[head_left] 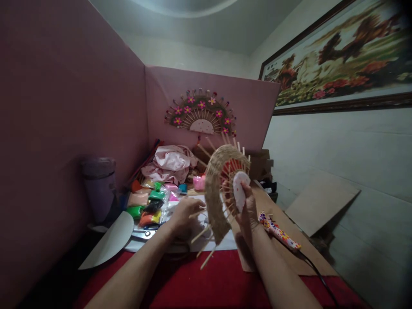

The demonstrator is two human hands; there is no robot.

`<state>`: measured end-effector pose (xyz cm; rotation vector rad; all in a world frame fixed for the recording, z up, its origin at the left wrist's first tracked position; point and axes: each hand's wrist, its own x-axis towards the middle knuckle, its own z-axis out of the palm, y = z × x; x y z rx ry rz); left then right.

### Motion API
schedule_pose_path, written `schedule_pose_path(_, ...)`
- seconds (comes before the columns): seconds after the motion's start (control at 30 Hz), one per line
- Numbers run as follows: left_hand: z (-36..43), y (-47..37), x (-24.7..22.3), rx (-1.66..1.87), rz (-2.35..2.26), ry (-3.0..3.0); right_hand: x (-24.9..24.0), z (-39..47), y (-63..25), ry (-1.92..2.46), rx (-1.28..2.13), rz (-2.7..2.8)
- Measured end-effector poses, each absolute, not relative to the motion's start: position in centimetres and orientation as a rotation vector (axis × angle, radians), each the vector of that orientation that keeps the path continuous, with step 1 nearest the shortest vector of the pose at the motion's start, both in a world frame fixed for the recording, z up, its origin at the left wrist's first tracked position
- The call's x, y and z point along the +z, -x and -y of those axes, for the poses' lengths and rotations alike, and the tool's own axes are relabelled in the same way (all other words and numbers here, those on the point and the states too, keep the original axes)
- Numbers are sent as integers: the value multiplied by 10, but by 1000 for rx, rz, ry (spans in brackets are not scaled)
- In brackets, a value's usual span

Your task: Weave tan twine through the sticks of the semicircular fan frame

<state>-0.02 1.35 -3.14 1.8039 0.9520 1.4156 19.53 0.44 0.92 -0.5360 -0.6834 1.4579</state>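
One stick-ribbed fan (212, 189) held up above the middle of the red tabletop (222, 279).
Toward the left edge, bagged clay packets (157, 195) lie grouped behind the scissors (146, 234), probably for easy reach; the left hand (184, 214) is half open with loosely bent fingers beside the stick ends, though whether it grips one I cannot tell; the right hand (248, 210) is closed on the fan's white base (240, 191), which leaves the band exposed; near the right edge, a corded glue gun (281, 236) rests on cardboard (309, 262), perhaps to guard the cloth.
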Motion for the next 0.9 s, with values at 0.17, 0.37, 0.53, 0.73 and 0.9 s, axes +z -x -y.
schedule_pose_path(0.17,-27,38,-16,1695,-1433,-2029,12,-21,-232,394,1260,745)
schedule_pose_path(0.37,-43,62,-13,1889,-1489,-1452,18,-26,-254,311,1230,641)
schedule_pose_path(0.53,-39,39,-24,1497,-1266,-1681,18,-28,-254,302,1203,597)
schedule_pose_path(0.73,-22,17,-39,825,-1244,-2536,15,-30,-251,217,1183,567)
schedule_pose_path(0.9,-42,24,-13,1085,-1349,-2542,14,-31,-250,219,1172,568)
